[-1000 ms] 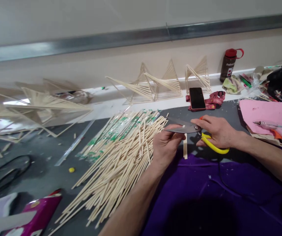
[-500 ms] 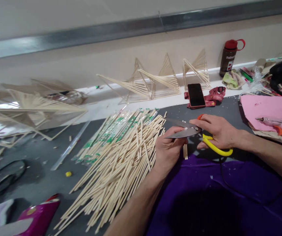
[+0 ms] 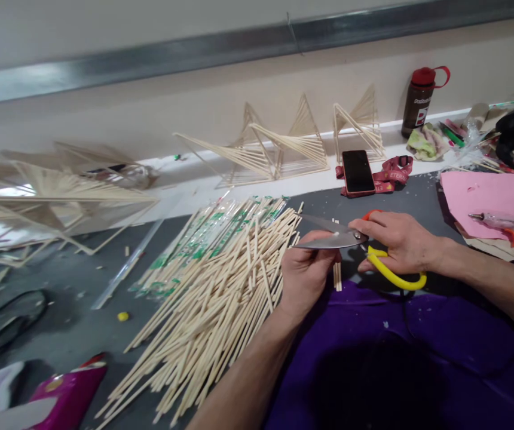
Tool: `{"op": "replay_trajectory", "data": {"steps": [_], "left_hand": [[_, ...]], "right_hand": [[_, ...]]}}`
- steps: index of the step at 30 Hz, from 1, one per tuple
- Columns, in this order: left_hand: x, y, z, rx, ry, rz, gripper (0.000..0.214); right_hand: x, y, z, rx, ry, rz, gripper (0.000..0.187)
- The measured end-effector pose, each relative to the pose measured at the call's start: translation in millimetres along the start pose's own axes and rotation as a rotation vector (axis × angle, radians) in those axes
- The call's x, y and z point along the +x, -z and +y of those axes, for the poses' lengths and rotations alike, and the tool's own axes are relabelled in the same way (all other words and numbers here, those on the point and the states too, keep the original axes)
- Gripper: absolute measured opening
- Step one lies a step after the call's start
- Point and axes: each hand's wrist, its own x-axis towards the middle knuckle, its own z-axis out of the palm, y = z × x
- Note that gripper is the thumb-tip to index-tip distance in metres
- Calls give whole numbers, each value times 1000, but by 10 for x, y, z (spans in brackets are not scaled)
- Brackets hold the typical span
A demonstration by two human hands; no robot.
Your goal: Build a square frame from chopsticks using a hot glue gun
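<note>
My right hand [image 3: 395, 242] grips the yellow and orange handles of a pair of scissors [image 3: 329, 236], whose steel blades point left and stand slightly apart. My left hand [image 3: 306, 275] is closed round a few short wooden sticks [image 3: 337, 276] held upright, their tops between the blades. Both hands hover above the grey table [image 3: 77, 322], just over my purple garment [image 3: 400, 358]. To the left of my left hand lies a big heap of loose wooden sticks [image 3: 212, 298], some still in green-printed wrappers [image 3: 203, 239].
Stick-built triangular models [image 3: 284, 149] stand along the back ledge, with more at the left [image 3: 51, 197]. A black phone [image 3: 358, 171] lies on a red lanyard, a brown bottle [image 3: 419, 101] behind it. A pink sheet [image 3: 494, 203] and clutter sit right; a magenta packet [image 3: 66, 388] lower left.
The view has shifted slightly. The scissor blades have narrowed on the stick tops, and both hands have stayed in nearly the same place.
</note>
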Motion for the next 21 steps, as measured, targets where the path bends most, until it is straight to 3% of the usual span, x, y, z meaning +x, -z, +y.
{"op": "replay_trajectory", "data": {"steps": [10, 21], "left_hand": [[59, -21, 72, -43, 71, 58, 23], [17, -6, 30, -227, 176, -28, 36]], "right_hand": [[3, -1, -36, 7, -105, -31, 70], [15, -1, 2, -16, -32, 4, 77]]}}
